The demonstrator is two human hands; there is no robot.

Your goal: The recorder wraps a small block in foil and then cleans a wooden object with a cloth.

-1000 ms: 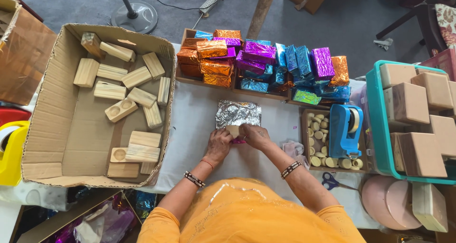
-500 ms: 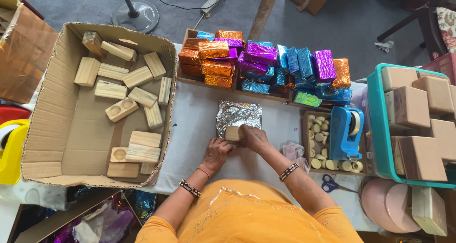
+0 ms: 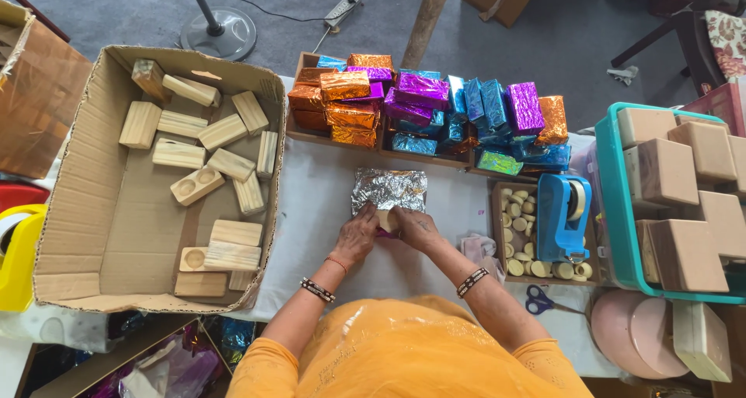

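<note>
A crinkled silver foil sheet (image 3: 388, 190) lies on the white table cover (image 3: 318, 204) in front of me. A small wooden block (image 3: 386, 219) sits at its near edge. My left hand (image 3: 357, 238) grips the block from the left and my right hand (image 3: 414, 227) grips it from the right. Both hands hide most of the block and the foil's near edge.
Left: a cardboard box (image 3: 78, 235) with several wooden blocks. Behind the foil: trays of foil-wrapped blocks (image 3: 420, 110) in orange, purple and blue. Right: a blue tape dispenser (image 3: 563, 215), small wooden discs (image 3: 517, 211), scissors (image 3: 544, 301), a teal crate (image 3: 614, 211) of brown blocks.
My hands have closed in around the block at the foil's near edge. The foil has stayed in place.
</note>
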